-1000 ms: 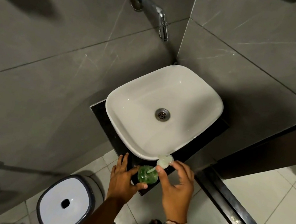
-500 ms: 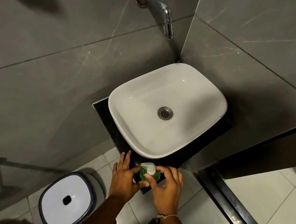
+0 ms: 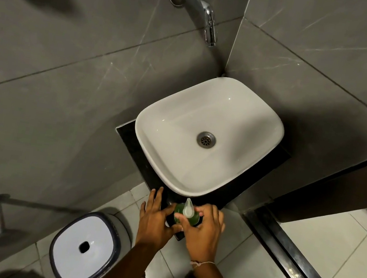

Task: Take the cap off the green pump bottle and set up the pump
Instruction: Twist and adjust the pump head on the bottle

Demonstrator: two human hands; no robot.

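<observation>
Bottle [image 3: 183, 215] sits btwn both hands on the dark counter [image 3: 129, 140]. Left hand [image 3: 156, 216] wraps its side to steady it; right hand [image 3: 203, 228] pinches the white pump [image 3: 188, 208], prob. to seat it.

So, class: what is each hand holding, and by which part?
Both hold the green pump bottle: left hand steadies its side; right hand grips around the pump collar.
</observation>
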